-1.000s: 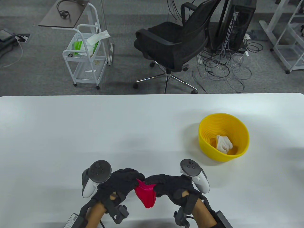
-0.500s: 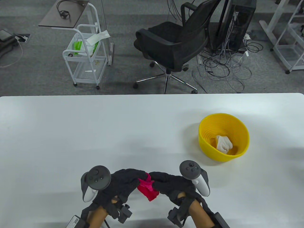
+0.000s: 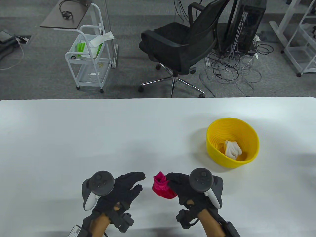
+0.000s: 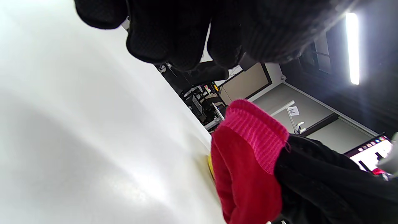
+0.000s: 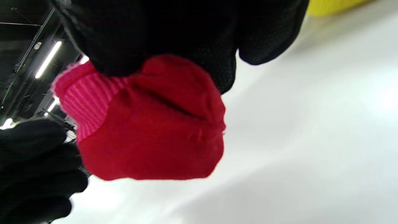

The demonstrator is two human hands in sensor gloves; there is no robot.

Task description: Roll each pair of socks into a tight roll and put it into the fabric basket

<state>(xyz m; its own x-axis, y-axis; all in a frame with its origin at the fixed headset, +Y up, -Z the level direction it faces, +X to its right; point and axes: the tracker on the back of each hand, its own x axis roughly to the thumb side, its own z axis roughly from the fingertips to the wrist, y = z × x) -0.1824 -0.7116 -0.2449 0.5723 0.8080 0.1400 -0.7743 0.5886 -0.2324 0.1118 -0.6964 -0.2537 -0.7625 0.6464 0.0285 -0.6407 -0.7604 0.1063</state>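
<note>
A red sock roll (image 3: 161, 187) with a pink ribbed cuff is held above the white table (image 3: 98, 138) by my right hand (image 3: 181, 187), whose fingers curl round it. The right wrist view shows the red sock roll (image 5: 155, 124) gripped under black gloved fingers (image 5: 174, 34). My left hand (image 3: 128, 186) hovers just left of the roll with fingers spread, holding nothing. From the left wrist view the red sock roll (image 4: 248, 161) sits in the right glove, apart from my left fingertips (image 4: 168, 37). The yellow basket (image 3: 254, 145) stands to the right with a white sock roll (image 3: 232, 148) inside.
An office chair (image 3: 182, 47), a white cart (image 3: 88, 59) and tangled cables (image 3: 234, 71) stand on the floor beyond the table's far edge. The yellow basket is the only other object on the table.
My left hand has let go of the red roll and drawn back left with fingers spread. The right hand now holds the roll alone and has shifted slightly right and up.
</note>
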